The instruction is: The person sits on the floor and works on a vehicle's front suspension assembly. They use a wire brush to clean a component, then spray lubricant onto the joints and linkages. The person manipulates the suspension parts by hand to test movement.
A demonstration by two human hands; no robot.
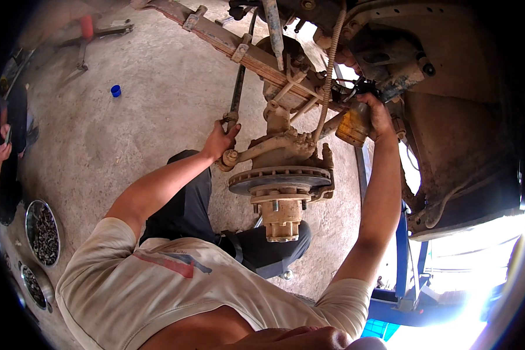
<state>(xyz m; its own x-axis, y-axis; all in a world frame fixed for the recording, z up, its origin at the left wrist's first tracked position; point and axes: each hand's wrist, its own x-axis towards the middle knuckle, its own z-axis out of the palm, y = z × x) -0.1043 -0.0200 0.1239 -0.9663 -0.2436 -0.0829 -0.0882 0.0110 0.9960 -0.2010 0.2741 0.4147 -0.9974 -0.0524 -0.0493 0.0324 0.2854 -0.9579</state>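
My left hand [220, 140] is closed around the lower end of a dark steering rod [237, 87], close to a rusty ball joint [230, 157]. To the right, my raised right hand [379, 116] grips a clear spray bottle [352, 125] with amber liquid inside and a black spray head. The bottle is tilted beside the axle and the ribbed hose [330, 70]. Between my arms hangs a dusty wheel hub [281, 217] with a brake disc [280, 179] above it in the picture.
A leaf spring [268, 71] crosses the upper middle. A mud-coated wheel arch [455, 128] is on the right, with a blue metal frame [402, 256] below. Metal bowls of small parts [42, 233] and a blue cap [116, 91] lie on the concrete. Another person [9, 146] is at far left.
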